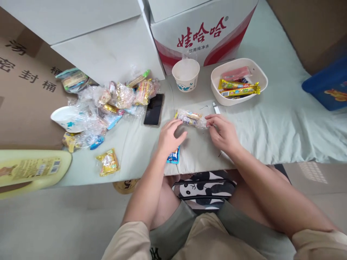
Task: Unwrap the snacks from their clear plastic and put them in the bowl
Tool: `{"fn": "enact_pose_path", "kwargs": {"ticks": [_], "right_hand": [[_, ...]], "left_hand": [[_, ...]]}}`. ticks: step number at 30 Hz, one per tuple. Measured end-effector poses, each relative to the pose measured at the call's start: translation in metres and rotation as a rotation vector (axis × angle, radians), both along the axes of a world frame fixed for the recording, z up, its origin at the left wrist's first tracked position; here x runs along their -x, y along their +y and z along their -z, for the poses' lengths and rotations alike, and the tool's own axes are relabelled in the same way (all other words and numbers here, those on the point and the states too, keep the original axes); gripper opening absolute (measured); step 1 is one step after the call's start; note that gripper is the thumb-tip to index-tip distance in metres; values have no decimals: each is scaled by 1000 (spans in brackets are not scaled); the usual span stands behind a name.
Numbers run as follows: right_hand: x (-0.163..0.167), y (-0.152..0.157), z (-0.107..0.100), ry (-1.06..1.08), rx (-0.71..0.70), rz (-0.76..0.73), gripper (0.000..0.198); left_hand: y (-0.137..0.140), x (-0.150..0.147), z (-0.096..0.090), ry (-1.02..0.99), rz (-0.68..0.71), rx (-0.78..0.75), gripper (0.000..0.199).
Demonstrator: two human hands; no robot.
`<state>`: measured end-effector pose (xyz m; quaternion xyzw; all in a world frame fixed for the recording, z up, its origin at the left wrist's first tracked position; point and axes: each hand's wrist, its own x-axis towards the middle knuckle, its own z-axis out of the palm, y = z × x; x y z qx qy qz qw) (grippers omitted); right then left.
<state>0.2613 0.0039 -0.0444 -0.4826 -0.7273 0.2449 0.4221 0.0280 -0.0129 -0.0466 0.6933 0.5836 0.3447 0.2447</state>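
A clear plastic bag of small wrapped snacks [190, 117] lies on the cloth in front of me. My left hand [170, 136] rests at its left end, thumb and fingers apart, with the fingertips at the plastic. At the other end, my right hand [222, 133] pinches the loose, crumpled plastic. A blue snack packet [174, 156] lies partly hidden under my left wrist. Just beyond my right hand is a white pen-like tool [216, 107], its lower part covered by the hand.
A paper cup [185, 76] and a white tub [261, 80] holding yellow snack sticks stand behind the bag. To the left lie a phone [154, 110], a heap of bagged snacks [108, 104], a tipped paper cup [67, 118] and a gold packet [107, 162]. White cartons [108, 47] stand at the back.
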Motion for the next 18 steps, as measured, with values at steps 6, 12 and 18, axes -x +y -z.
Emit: {"fn": "enact_pose_path", "kwargs": {"ticks": [6, 12, 18], "right_hand": [[2, -1, 0, 89, 106, -101, 16], [8, -7, -3, 16, 134, -266, 13], [5, -6, -4, 44, 167, -196, 12]], "left_hand": [[15, 0, 4, 103, -37, -132, 22], [27, -4, 9, 80, 54, -64, 15], [17, 4, 1, 71, -64, -99, 16]]}}
